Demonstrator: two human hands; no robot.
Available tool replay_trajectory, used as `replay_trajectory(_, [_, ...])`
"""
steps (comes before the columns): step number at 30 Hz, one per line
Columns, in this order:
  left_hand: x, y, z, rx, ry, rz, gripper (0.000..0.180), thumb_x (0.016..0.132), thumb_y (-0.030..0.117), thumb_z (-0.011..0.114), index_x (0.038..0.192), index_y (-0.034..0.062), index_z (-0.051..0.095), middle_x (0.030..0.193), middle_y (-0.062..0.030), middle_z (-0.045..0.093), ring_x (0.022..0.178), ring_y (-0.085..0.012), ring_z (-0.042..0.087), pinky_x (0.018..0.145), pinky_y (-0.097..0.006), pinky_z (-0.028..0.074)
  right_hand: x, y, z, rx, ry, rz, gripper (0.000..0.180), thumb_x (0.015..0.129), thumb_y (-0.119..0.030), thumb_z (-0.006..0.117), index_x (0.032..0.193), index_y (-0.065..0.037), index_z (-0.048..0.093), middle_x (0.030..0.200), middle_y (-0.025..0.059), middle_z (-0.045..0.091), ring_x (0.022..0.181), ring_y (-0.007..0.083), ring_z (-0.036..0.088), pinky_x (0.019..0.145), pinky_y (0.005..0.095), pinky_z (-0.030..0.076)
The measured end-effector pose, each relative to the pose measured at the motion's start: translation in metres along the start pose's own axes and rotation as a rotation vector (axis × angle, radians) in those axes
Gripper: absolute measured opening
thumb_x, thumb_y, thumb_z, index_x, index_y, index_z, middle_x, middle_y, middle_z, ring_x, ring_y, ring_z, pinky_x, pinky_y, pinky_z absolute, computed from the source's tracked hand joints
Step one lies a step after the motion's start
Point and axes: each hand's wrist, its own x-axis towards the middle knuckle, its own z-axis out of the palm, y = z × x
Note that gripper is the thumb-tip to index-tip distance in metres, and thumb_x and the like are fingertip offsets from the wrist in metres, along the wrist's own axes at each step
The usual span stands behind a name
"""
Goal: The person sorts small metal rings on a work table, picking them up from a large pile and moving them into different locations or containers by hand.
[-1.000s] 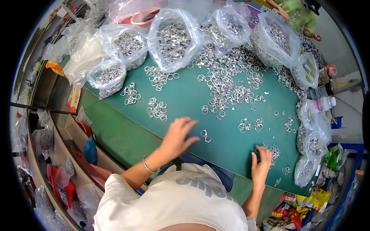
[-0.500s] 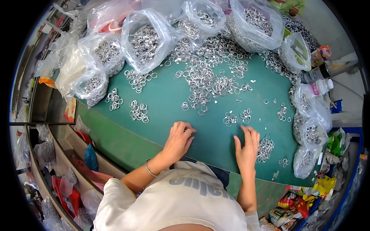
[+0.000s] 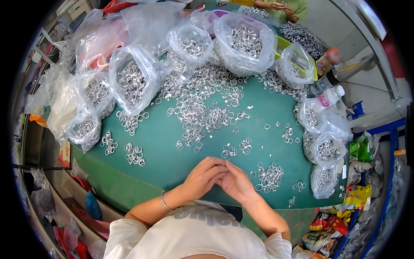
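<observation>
My left hand, with a bangle on its wrist, and my right hand meet above the near part of the green table. Their fingertips press together, and whatever lies between them is hidden. Just beyond the fingers sit two small clusters of silver metal rings. A larger heap of rings lies right of my right hand. The big main pile of rings spreads farther back, and another small group of rings rests to the left.
Clear plastic bags of rings line the table's left and back, with more bags on the right. A capped plastic bottle stands behind those. Snack packets fill a blue-framed rack at lower right. Another person's hands show at the far edge.
My right hand has come left from beside the ring heap to meet my left hand, fingertips together. The view has shifted, so the table's things appear farther left and mostly lower.
</observation>
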Motion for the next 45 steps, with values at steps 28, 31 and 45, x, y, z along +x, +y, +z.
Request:
replay_trajectory(28, [0.067, -0.093, -0.014, 0.601, -0.189, 0.008, 0.047, 0.072, 0.004, 0.066, 0.117, 0.0103, 0.052, 0.116, -0.0124, 0.053, 0.120, -0.0293, 0.044, 0.098, -0.043, 0.033, 0.090, -0.082, -0.028, -2.100, -0.112, -0.932, 0.030, 0.078, -0.003, 0.065, 0.108, -0.003, 0.058, 0.109, 0.0117, 0.059, 0.099, 0.0293, 0.055, 0.086, 0.0404, 0.043])
replay_trajectory(31, [0.059, -0.095, -0.017, 0.450, -0.184, -0.039, 0.049, 0.070, -0.004, 0.064, 0.116, 0.0080, 0.052, 0.113, -0.0116, 0.054, 0.112, -0.0319, 0.050, 0.095, -0.040, 0.038, 0.078, -0.090, -0.032, -1.812, -0.004, -0.945, 0.019, 0.081, 0.001, 0.061, 0.099, -0.002, 0.061, 0.093, 0.0107, 0.063, 0.081, 0.0225, 0.061, 0.070, 0.0329, 0.047])
replay_trajectory(45, [0.097, -0.104, -0.049, -0.187, 0.251, -0.390, 0.045, 0.084, -0.008, 0.053, 0.127, 0.0054, 0.050, 0.127, -0.0087, 0.050, 0.109, -0.0206, 0.053, 0.087, -0.032, 0.047, 0.064, -0.096, -0.011, -2.004, 0.196, -0.941, 0.025, 0.073, 0.001, 0.067, 0.098, -0.004, 0.064, 0.105, 0.0092, 0.058, 0.096, 0.0283, 0.052, 0.083, 0.0374, 0.042])
